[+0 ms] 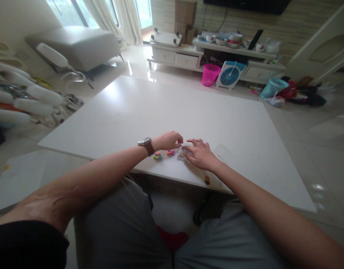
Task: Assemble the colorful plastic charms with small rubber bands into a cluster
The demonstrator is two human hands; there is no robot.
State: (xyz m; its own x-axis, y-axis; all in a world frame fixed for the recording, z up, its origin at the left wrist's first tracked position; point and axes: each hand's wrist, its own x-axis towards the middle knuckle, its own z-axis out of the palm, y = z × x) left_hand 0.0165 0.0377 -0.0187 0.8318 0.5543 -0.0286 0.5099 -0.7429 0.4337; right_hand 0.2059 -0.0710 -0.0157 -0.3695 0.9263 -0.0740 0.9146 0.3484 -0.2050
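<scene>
Both hands met near the white table's front edge, the left hand pinching with closed fingertips and the right hand flat on a small clear plastic box, probably light, slippery, best gripped by its sides.

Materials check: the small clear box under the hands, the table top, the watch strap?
Clear box: looks like transparent plastic, since the table shows through it; its flat lid looks the same. Table: white, smooth and glossy, mirroring window light; stone or lacquered board, cannot tell which. Watch strap: brown and matte, probably leather. Left hand pinches at the box; right hand rests on it.
</scene>
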